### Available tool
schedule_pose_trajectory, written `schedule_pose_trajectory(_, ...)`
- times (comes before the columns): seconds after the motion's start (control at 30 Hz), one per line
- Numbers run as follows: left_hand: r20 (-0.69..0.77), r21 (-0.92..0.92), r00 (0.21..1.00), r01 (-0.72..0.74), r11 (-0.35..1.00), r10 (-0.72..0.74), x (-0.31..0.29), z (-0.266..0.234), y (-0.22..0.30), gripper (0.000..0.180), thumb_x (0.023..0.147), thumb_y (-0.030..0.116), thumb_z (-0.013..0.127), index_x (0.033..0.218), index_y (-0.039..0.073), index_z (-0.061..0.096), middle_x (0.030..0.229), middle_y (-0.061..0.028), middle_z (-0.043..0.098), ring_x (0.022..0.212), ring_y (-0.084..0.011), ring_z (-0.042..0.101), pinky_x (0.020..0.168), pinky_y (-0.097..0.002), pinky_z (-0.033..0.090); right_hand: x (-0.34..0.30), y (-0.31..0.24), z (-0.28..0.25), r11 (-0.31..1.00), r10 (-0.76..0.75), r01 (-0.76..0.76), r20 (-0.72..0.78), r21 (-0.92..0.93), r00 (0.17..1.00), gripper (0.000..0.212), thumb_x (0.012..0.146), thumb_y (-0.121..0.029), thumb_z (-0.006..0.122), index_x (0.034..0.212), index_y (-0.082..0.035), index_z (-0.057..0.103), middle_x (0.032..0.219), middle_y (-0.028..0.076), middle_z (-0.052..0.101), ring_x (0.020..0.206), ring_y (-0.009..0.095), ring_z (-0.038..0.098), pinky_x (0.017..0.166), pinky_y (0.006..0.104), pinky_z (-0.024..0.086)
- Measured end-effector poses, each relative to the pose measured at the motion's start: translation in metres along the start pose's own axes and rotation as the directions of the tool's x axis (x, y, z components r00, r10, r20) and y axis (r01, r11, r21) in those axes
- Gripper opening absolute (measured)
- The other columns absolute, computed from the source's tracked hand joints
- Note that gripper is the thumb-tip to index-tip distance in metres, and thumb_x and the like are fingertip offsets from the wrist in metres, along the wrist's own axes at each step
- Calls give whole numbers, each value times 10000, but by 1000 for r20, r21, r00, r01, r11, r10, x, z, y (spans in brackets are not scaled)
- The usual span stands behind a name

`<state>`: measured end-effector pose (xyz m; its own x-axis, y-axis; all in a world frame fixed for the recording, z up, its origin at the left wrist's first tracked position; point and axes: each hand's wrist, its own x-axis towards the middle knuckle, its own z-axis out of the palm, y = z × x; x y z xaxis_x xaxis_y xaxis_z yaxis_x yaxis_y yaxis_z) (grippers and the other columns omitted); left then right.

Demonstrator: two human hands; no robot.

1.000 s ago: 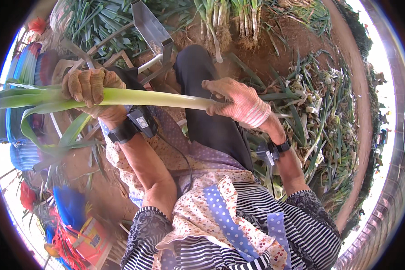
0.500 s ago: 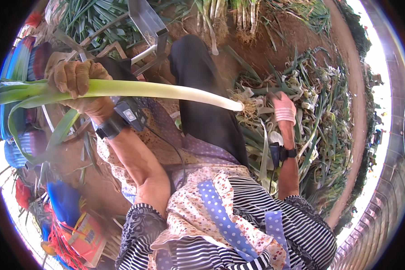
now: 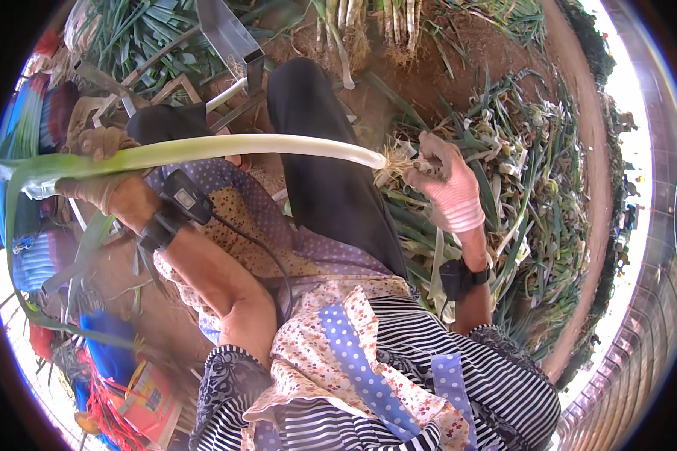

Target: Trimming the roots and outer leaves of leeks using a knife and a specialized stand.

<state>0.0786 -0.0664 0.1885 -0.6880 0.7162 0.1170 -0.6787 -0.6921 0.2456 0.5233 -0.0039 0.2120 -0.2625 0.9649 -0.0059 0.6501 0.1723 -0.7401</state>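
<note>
A long leek (image 3: pixel 256 146) lies crosswise in front of me, its white stalk to the right and its green leaves to the left. My left hand (image 3: pixel 105 169), in a brown-stained glove, is closed round the leafy part, thumb above and fingers below. Off the stalk's right end spreads a tuft of pale roots (image 3: pixel 395 164). My right hand (image 3: pixel 447 184), in a pinkish glove with a grey, dirty palm, is at these roots. Its thumb and fingers curve apart around the root tips; whether they touch them is hard to make out.
Loose leek leaves are heaped (image 3: pixel 534 203) to the right. Bundled leeks (image 3: pixel 346 30) stand at the far side. A metal frame (image 3: pixel 229 34) rises ahead of my knees. Blue bundles (image 3: pixel 34 259), a blue tub (image 3: pixel 109 346) and red string (image 3: pixel 109 402) lie left.
My right hand has come left and turned its curved fingers to the roots. The leek and my left hand have shifted left, and the left grip now shows the thumb on top.
</note>
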Motion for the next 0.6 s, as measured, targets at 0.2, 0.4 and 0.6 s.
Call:
schedule_pose_trajectory(0.2, 136, -216, 986, 120, 969, -92, -6, 1, 7, 542, 615, 663, 652, 676, 138, 531, 636, 31, 455, 468, -101, 408, 458, -227, 356, 30, -17, 0, 987, -162, 156, 246, 44, 956, 526, 605, -103, 801, 1088, -27, 607, 1089, 95, 574, 1015, 195, 556, 884, 296, 441)
schedule_pose_trajectory(0.4, 203, -176, 979, 49, 983, -12, -4, -9, 15, 448, 573, 530, 750, 627, 140, 537, 596, 35, 492, 432, -54, 422, 410, -166, 386, 56, -19, 21, 975, -220, 210, 499, 77, 838, 478, 583, -93, 798, 1019, -27, 614, 1010, 68, 583, 970, 170, 560, 862, 287, 438)
schedule_pose_trajectory(0.6, 169, -270, 985, 24, 962, 23, -8, -5, 15, 340, 650, 418, 764, 618, 157, 549, 564, 57, 481, 410, -60, 410, 395, -180, 370, 65, -8, 32, 974, -211, 112, 619, 195, 757, 488, 604, -112, 783, 1037, -57, 567, 940, 52, 591, 865, 143, 566, 792, 287, 470)
